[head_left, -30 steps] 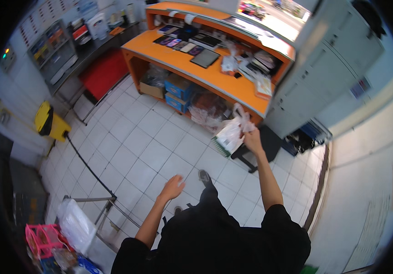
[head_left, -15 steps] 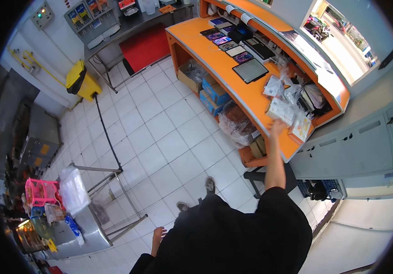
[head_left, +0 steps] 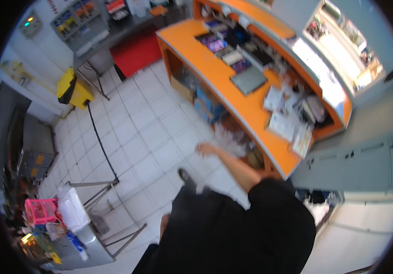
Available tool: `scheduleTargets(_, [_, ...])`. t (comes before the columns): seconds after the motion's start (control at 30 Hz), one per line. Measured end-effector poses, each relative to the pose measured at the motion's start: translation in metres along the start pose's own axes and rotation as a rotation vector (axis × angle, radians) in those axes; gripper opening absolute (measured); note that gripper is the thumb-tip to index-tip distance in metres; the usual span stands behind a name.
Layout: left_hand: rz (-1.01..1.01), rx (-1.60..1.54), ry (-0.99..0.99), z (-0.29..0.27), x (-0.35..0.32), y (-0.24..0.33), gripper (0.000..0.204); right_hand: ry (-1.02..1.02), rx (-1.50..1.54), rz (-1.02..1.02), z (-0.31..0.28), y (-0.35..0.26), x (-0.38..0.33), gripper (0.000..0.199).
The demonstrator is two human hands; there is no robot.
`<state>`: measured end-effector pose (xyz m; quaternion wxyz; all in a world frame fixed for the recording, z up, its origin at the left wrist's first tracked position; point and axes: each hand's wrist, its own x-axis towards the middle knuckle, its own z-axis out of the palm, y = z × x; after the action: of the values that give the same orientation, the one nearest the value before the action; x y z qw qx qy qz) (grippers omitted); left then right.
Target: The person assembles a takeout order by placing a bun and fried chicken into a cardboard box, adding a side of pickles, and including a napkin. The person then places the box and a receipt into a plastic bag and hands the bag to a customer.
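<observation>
My right hand (head_left: 207,149) is over the floor, left of the orange counter (head_left: 276,154). It touches nothing that I can see, and motion smears its fingers. Low in the view, only a sliver of my left hand (head_left: 164,223) shows beside my dark clothing; its fingers are hidden. On the counter's near end lie plastic-wrapped packets (head_left: 282,125) and a white and orange box (head_left: 301,140). Farther along is a grey tablet (head_left: 249,81), with several more tablets and dark devices behind it.
Blue boxes (head_left: 208,107) and a clear plastic bag (head_left: 230,137) sit under the counter. Grey lockers (head_left: 356,160) stand at right. A metal table (head_left: 87,246) with a pink basket (head_left: 41,211) is at left, and a yellow bin (head_left: 75,89) stands farther back.
My right hand has left the packets on the counter and swung left over the floor. My left hand is now mostly covered by my clothing. The view has shifted slightly and blurred.
</observation>
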<state>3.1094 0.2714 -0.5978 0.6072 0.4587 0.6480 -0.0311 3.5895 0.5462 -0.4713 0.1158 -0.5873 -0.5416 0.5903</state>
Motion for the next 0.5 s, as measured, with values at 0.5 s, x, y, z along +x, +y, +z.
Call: scheduleTargets(0.5, [-0.050,-0.400,0.324,-0.153,0.130,0.273,0.044,1.218,0.376,-0.138,-0.521,0.012,0.075,0.066])
